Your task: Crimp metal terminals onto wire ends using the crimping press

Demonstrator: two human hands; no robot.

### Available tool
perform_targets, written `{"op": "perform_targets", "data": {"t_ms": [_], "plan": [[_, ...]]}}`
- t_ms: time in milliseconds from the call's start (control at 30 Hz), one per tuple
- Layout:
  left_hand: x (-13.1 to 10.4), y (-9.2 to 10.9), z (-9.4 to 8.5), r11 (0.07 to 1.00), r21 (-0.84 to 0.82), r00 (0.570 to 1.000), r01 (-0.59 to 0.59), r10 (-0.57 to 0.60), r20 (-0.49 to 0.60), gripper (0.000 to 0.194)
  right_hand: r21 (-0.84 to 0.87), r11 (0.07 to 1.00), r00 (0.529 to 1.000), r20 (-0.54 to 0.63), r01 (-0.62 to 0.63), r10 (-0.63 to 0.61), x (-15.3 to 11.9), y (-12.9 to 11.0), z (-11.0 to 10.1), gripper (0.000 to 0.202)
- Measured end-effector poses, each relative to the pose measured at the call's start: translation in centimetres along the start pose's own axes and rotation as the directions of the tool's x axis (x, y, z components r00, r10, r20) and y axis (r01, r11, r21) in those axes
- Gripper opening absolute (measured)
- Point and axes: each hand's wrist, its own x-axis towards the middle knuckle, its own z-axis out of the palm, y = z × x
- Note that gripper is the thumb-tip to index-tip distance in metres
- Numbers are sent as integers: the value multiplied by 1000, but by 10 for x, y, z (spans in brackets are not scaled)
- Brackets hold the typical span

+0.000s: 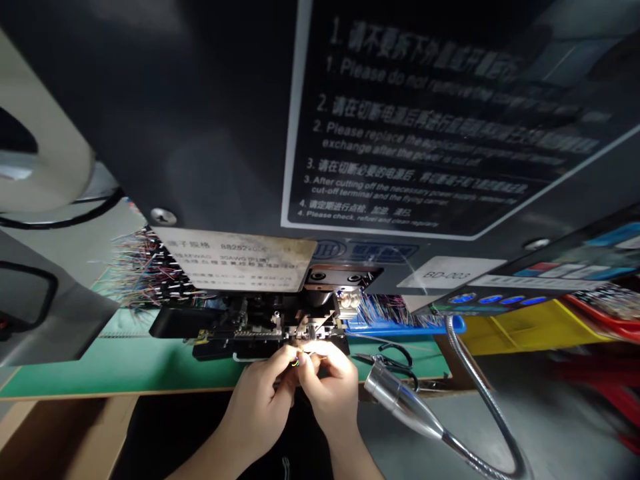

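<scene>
My left hand (265, 393) is closed in a pinch on thin coloured wires (295, 362) at the front of a crimping machine (270, 333). My right hand (330, 387) pinches beside it, thumb and fingertips touching the same wires. Both hands nearly meet under a bright lamp spot, just in front of the machine's metal tooling. The wire tips are partly hidden by my fingers.
The dark machine housing (210, 133) fills the upper view. Wire bundles (150, 267) lie behind at left, others in a blue tray (415, 327). Black scissors (390, 363) lie right of my hands on the green mat (150, 367). A flexible lamp (405, 407) curves at right.
</scene>
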Motion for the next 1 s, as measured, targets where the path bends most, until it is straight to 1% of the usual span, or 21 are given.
{"op": "perform_targets", "data": {"t_ms": [200,367,533,667,733,800,933,1000], "plan": [[0,3,-2,999,41,999,-35,36,-32,21,47,999,999,-33,22,-20,1,4,2,11],[2,3,-2,999,48,1000,-14,16,-27,22,55,998,999,-24,30,-28,2,4,4,11],[1,2,-2,999,47,1000,6,-5,-7,17,87,996,999,-31,8,-5,0,4,2,7],[1,0,-1,997,72,1000,-1,1,-9,15,94,994,999,2,-50,50,-1,2,2,10],[1,-2,1,997,75,1000,-6,7,-16,15,76,996,998,9,-55,54,0,1,2,11],[0,-3,2,999,44,1000,12,-11,-15,14,71,996,998,9,-61,61,-1,0,1,12],[0,-3,3,988,-130,995,89,-83,49,13,90,990,994,21,-109,107,-2,3,-1,15],[0,-2,3,977,-183,993,105,-94,68,14,96,990,995,21,-100,99,-2,5,-2,17]]}}
